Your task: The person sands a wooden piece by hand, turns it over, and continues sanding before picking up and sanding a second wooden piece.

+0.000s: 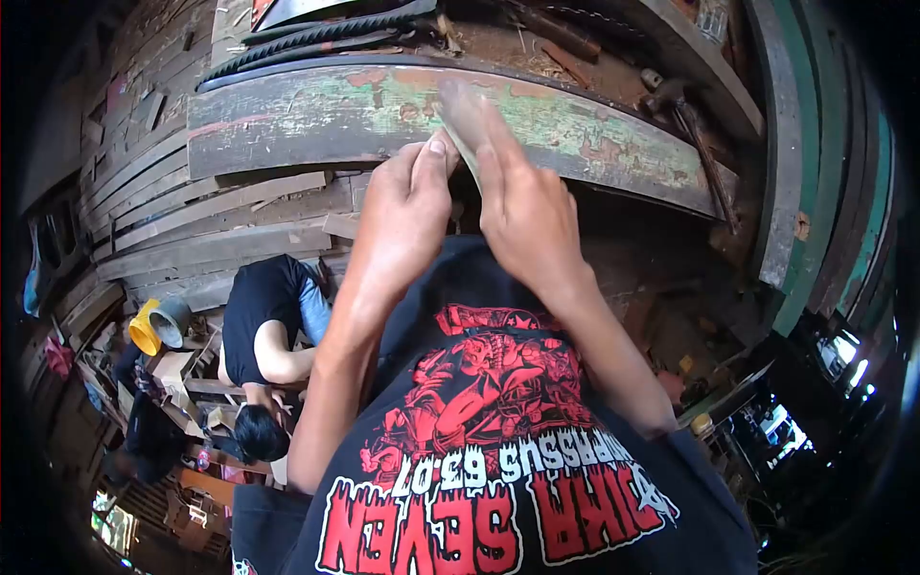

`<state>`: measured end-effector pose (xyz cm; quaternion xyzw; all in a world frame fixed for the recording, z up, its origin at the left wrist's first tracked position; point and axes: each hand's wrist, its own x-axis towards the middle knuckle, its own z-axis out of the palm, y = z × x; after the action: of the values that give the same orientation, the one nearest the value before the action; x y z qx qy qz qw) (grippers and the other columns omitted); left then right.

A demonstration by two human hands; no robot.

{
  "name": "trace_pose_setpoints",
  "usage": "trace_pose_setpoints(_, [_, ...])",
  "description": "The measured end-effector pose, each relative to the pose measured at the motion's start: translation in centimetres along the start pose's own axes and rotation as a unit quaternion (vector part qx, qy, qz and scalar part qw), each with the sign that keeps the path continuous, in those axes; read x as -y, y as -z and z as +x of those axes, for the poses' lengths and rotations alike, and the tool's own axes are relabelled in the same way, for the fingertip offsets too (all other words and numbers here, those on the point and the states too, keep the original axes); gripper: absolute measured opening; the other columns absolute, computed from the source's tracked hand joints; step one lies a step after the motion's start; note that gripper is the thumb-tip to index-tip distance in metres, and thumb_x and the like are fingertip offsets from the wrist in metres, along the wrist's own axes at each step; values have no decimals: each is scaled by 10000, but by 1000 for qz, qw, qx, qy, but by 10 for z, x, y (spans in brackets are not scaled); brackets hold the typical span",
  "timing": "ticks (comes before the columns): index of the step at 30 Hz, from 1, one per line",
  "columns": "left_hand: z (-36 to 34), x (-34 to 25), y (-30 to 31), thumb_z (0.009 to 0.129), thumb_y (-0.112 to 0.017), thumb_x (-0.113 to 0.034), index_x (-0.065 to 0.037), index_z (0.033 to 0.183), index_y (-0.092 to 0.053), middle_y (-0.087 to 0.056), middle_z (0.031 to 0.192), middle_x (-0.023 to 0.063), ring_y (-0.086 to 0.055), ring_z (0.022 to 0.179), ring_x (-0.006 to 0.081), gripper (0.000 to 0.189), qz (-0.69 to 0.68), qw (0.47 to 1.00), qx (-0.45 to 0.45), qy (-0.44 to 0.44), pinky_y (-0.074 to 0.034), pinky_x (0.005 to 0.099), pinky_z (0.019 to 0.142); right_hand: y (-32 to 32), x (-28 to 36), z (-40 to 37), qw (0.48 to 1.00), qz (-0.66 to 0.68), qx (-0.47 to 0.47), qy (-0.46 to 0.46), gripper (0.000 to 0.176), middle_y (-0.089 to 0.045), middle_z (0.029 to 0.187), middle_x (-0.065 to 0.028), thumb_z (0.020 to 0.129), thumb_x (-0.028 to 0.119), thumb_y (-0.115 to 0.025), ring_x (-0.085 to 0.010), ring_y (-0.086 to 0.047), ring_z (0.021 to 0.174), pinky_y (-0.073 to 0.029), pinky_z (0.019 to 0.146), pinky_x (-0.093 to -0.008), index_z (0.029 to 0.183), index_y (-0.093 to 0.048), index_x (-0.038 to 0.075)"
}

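Note:
My left hand (412, 192) is closed, its thumb and bent fingers pinching the lower end of a thin pale strip (465, 150). Beside it, my right hand (522, 196) presses along the strip's other side, its fingers together and their tips blurred. Whether the strip is wood or a folded sheet cannot be made out. Both hands are at the near edge of a long plank (316, 117) with peeling green and reddish paint. The right fingertips overlap the plank's middle in the view.
A hammer (698, 144) lies at the plank's right end. Behind the plank are a ribbed metal bar (316, 43) and wood shavings. Green boards (815, 163) stand at right. At lower left a person (264, 326) bends down near a yellow container (145, 327).

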<state>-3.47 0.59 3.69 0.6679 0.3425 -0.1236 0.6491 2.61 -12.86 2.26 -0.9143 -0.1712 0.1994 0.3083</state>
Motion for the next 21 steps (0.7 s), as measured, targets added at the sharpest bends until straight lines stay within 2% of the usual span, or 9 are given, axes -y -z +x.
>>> trace_pose_setpoints(5, [11,-1,2,1123,-448,-284,84,983,-647,-626,783,82,-517,758,124,441,8,1000,16,-18,-471,351,706,-4,-8,-10,1000,-13,-21,-3,480,-688,868,-336,1099,274,-486,-558,-664,821,-520,734,-648,1557,-500,133])
trace_pose_setpoints(6, [8,2,1,1122,-446,-286,80,976,-647,-623,782,79,-512,756,124,442,1,1000,10,-7,-469,351,704,-10,-14,-25,995,78,-53,19,464,-694,864,-335,1110,276,-465,-563,-665,839,-529,762,-647,1547,-508,127])
trace_pose_setpoints(9, [5,4,1,1123,-437,-295,70,983,-661,-639,799,70,-531,763,123,450,-12,999,32,40,-469,345,710,-5,-11,21,999,22,7,-33,480,-723,983,-333,1122,285,-460,-549,-690,935,-553,843,-610,1572,-483,118])
trace_pose_setpoints(10, [4,1,4,1124,-439,-298,73,997,-666,-651,812,75,-547,773,125,453,-2,997,49,59,-476,344,721,12,8,24,992,-45,86,-80,488,-726,1083,-328,1129,298,-454,-536,-690,1017,-549,908,-588,1579,-475,112])
trace_pose_setpoints(11, [7,-3,7,1125,-440,-301,76,1012,-672,-664,826,80,-563,783,127,456,5,995,61,73,-482,343,731,10,2,15,997,-11,56,-59,485,-724,1083,-327,1130,317,-444,-537,-688,1016,-544,907,-597,1568,-485,114])
trace_pose_setpoints(13, [4,9,-2,1126,-448,-306,85,1044,-677,-682,848,92,-594,805,133,461,-17,999,33,-4,-496,346,751,4,-13,-7,999,18,37,-34,485,-721,1095,-325,1132,341,-432,-538,-682,1027,-538,914,-608,1558,-496,118])
trace_pose_setpoints(17, [-2,27,-7,1128,-461,-285,102,1076,-669,-694,860,147,-603,816,159,442,0,1000,-9,-8,-515,376,788,17,1,21,990,-48,117,-65,505,-715,1197,-306,1136,346,-430,-528,-670,1122,-540,970,-587,1593,-466,135])
trace_pose_setpoints(18, [-4,32,-8,1127,-460,-279,104,1073,-664,-687,848,157,-596,807,167,437,-1,1000,-11,-12,-514,383,789,15,13,19,985,-74,119,-103,494,-722,1185,-297,1135,354,-432,-527,-673,1117,-554,959,-572,1583,-484,154])
trace_pose_setpoints(21, [-2,22,-7,1124,-457,-271,107,1064,-652,-671,835,191,-583,794,193,429,-31,999,-14,-13,-511,397,792,-7,-12,-23,996,32,-49,60,457,-730,892,-310,1119,362,-438,-533,-712,842,-571,747,-626,1509,-547,149])
